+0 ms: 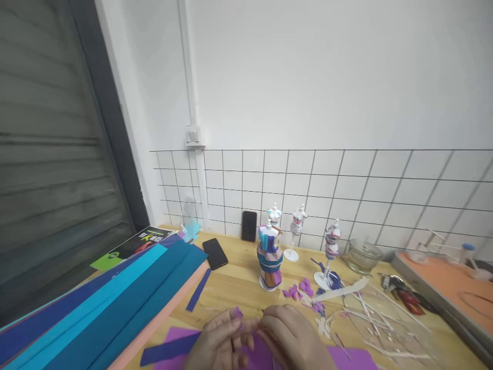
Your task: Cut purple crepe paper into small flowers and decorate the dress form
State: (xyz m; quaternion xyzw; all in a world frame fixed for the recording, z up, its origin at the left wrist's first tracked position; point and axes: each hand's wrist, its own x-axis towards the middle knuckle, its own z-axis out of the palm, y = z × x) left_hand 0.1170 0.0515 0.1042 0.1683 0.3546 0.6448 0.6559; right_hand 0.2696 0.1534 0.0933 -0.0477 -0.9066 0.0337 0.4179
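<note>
Both my hands meet at the bottom middle of the view, over a purple foam sheet (354, 358). My left hand (217, 341) pinches a small purple foam piece (238, 312) between its fingertips. My right hand (295, 339) is curled, its fingers pressed against the same piece from the right. Just beyond my hands stands a small dress-form mannequin (269, 257) wrapped in blue, purple and tan foam strips. Loose purple scraps (300, 290) lie to its right.
Long blue, teal and peach foam sheets (108, 308) lie at the left. Two phones (214, 253) (249, 225), more mini mannequins (296, 231) (331, 252), a glass bowl (364, 255), white paper strips (370, 308), pliers (400, 295) and an orange tray (450, 280) crowd the wooden table (234, 280).
</note>
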